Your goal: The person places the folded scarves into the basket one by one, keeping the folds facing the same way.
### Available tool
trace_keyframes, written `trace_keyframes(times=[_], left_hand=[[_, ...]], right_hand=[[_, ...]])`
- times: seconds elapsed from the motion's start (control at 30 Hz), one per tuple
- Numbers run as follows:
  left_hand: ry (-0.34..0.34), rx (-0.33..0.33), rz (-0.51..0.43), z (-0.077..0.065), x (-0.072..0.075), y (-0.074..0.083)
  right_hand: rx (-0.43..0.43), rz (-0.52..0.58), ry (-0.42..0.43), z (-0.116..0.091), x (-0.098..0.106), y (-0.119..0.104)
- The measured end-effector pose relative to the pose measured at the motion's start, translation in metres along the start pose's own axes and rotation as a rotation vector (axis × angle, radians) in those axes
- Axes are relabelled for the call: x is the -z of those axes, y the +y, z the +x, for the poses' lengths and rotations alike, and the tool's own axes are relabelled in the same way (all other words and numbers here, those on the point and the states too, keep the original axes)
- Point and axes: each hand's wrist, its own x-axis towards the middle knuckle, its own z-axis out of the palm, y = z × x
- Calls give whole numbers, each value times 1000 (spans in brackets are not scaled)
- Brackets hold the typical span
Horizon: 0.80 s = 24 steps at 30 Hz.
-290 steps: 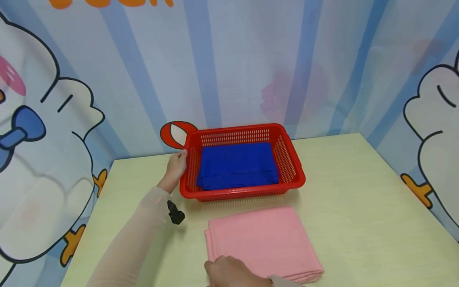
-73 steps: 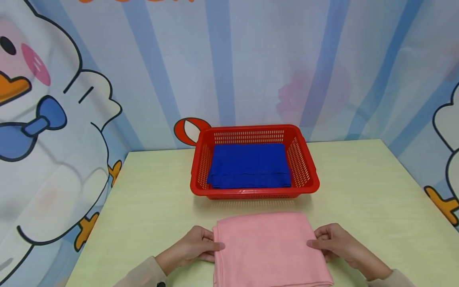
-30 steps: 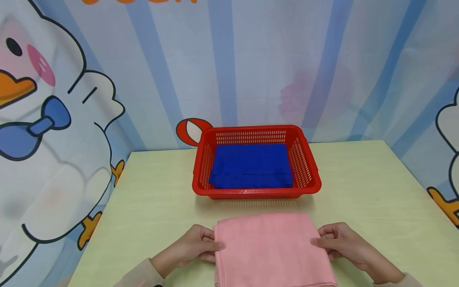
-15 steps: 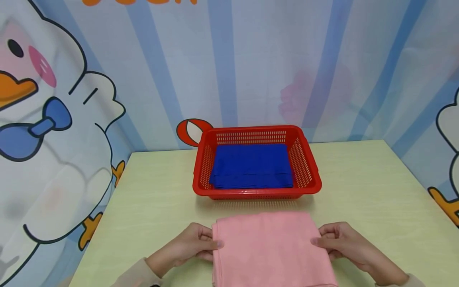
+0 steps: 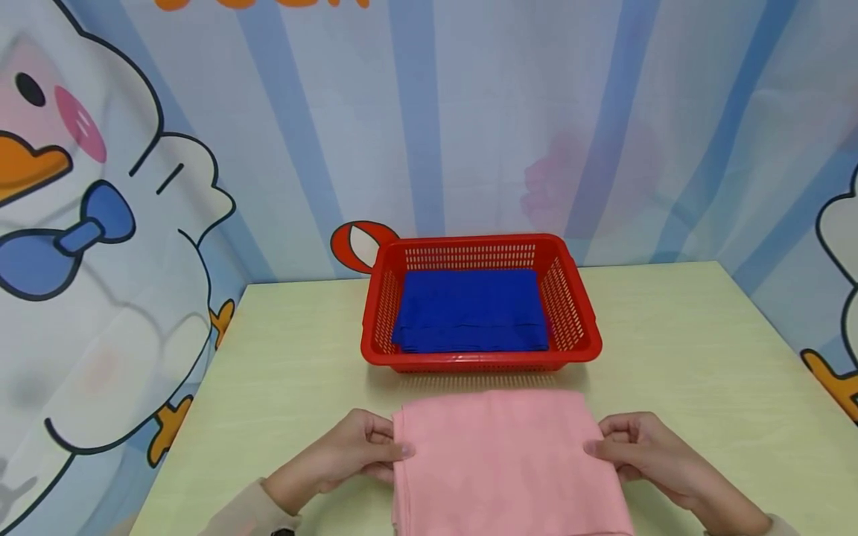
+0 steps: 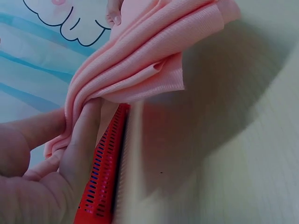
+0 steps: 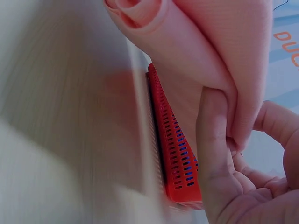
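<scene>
Between my hands hangs a folded pink cloth [image 5: 506,461], in several layers. My left hand [image 5: 351,452] pinches its left side, thumb on top and fingers beneath. On the right side, my right hand [image 5: 650,454] holds it the same way. Both wrist views show the cloth [image 6: 135,56] raised above the table, its shadow falling below; its layers droop on the near side. Just beyond stands a red plastic basket [image 5: 479,359] with slotted walls. A folded blue cloth [image 5: 472,305] lies flat inside it.
The pale yellow table [image 5: 690,357] reaches back to a printed backdrop [image 5: 482,126] with blue stripes and cartoon ducks. The basket stands near the table's back edge, close to that backdrop.
Earlier my left hand held the basket's left side and my right hand lay on the pink cloth. Both hands then gripped the cloth's sides; over the last second it has risen slightly.
</scene>
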Motion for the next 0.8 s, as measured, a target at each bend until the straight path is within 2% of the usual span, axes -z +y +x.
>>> trace_keyframes(times=[0.4, 0.8], left_hand=[[8, -8, 33, -5, 2, 12], [-4, -12, 75, -9, 8, 27]], right_hand=[[28, 17, -7, -4, -1, -7], [2, -9, 67, -3, -4, -20]])
